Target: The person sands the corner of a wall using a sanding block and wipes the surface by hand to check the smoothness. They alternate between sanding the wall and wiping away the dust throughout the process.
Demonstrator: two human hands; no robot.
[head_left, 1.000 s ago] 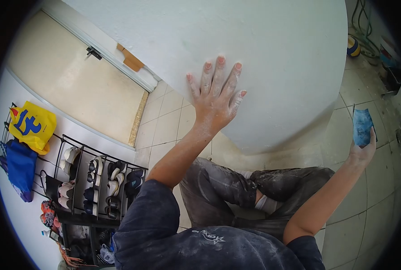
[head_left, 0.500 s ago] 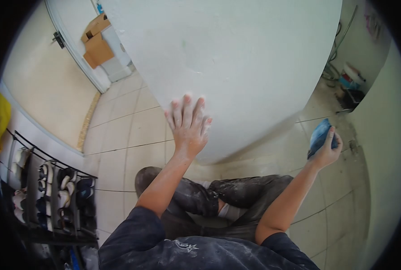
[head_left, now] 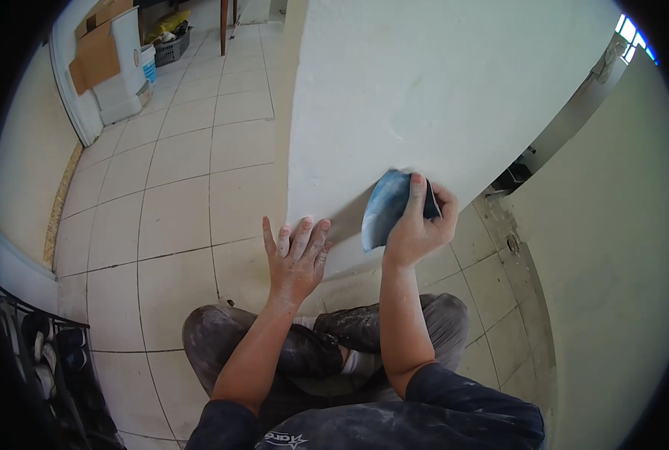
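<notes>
From my remote seat, through the head camera, I saw two bare, dusty hands at the lower part of a smooth white wall (head_left: pixel 439 90). The left hand (head_left: pixel 295 262) was open, its fingers spread and pointing up, back toward me. Its little finger reached past the wall's left edge, while the fingertips next to it lay over the wall's lower corner; I could not tell how firmly they touched.

The right hand (head_left: pixel 423 231) gripped a curved blue sheet (head_left: pixel 383 214), its thumb across the near face and the other fingers bent around the right side. The sheet stood to the left of those gripping fingers and to the right of the left hand's spread ones, apart from them. Its top edge met or nearly met the wall; I could not tell which.

Below both sets of fingers I saw crossed legs in dusty dark trousers (head_left: pixel 226 341). Left of the left fingers stretched pale floor tiles (head_left: pixel 177 202), with a shoe rack (head_left: pixel 46 322) farther down that side and a cardboard box (head_left: pixel 94 64) far up it.
</notes>
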